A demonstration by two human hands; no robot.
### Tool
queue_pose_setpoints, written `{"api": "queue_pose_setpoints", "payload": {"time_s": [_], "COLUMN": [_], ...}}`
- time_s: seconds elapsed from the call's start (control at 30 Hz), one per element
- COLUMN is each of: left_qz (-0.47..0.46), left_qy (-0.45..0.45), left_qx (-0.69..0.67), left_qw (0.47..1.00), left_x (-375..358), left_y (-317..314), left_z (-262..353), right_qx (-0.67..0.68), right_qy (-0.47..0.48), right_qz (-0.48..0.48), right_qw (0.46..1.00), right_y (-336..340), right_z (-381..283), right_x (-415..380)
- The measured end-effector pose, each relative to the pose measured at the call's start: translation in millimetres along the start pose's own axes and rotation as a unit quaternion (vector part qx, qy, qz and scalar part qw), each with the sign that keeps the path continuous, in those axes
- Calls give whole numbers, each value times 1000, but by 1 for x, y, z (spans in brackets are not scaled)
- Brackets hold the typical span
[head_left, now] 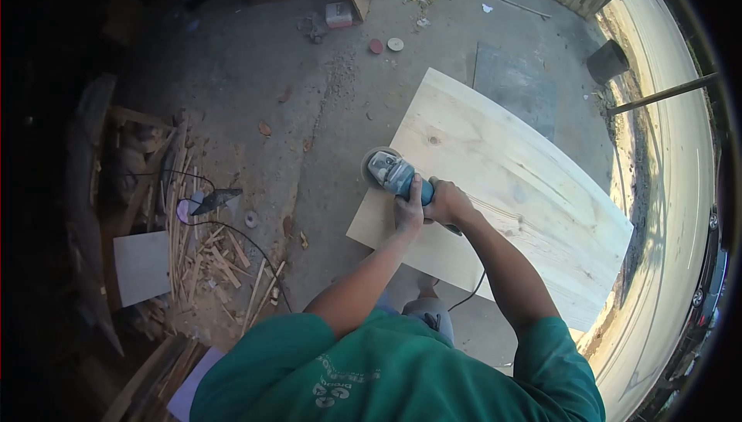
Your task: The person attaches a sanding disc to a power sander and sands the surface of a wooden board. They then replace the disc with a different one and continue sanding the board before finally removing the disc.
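Note:
Both my hands are closed around an angle grinder (401, 178) with a blue body and a dusty grey head. My left hand (410, 207) grips the body nearer the head. Behind it, my right hand (449, 203) wraps the rear of the tool, and its fingers are partly hidden. A round disc (369, 167) on the grinder overlaps the left edge of a wide, pale wooden board (502, 182). The board has visible grain and a few knots. A dark cord (472, 290) runs over the board's near edge toward my body.
Scrap wood (220, 263) lies heaped on the floor at left, beside a pale square panel (142, 267). Another black cord (255, 241) crosses there. Two small discs, one red (376, 46) and one pale (396, 44), lie beyond the board. A dark bucket (607, 62) stands near the road.

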State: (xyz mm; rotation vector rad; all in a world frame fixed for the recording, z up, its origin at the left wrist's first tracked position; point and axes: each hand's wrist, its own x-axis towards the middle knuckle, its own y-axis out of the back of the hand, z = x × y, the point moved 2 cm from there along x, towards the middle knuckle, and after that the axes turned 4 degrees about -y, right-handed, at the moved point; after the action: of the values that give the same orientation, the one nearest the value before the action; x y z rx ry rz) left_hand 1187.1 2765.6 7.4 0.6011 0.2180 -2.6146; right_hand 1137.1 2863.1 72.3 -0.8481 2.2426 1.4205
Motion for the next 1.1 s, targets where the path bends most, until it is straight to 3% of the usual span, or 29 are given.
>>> {"api": "queue_pose_setpoints", "payload": {"time_s": [0.1, 0.2, 0.37, 0.5, 0.67, 0.8, 0.93, 1.1], "left_qz": [-6, -109, -148, -148, -5, 63, 4, -64], "left_qy": [23, 29, -22, 43, 1, -1, 34, -18], "left_qx": [44, 46, 51, 63, -29, -28, 12, 61], "left_qw": [999, 993, 987, 986, 1000, 998, 999, 996], "left_x": [9, 56, 121, 117, 23, 5, 63, 122], "left_y": [-13, -45, -106, -99, -56, -58, -78, -114], "left_z": [-8, 7, 36, 42, 4, -9, 2, 57], "right_qx": [14, 64, 104, 92, -3, -20, 6, 68], "right_qy": [-33, -49, -64, -74, -5, 16, -9, -52], "right_qz": [4, 30, 69, 35, -36, -49, -19, 33], "right_qw": [999, 996, 990, 992, 999, 998, 1000, 996], "right_y": [18, 44, 91, 100, 56, 53, 84, 121], "right_z": [10, 31, 60, 57, 40, 44, 48, 57], "right_x": [5, 38, 90, 86, 29, 21, 59, 108]}}
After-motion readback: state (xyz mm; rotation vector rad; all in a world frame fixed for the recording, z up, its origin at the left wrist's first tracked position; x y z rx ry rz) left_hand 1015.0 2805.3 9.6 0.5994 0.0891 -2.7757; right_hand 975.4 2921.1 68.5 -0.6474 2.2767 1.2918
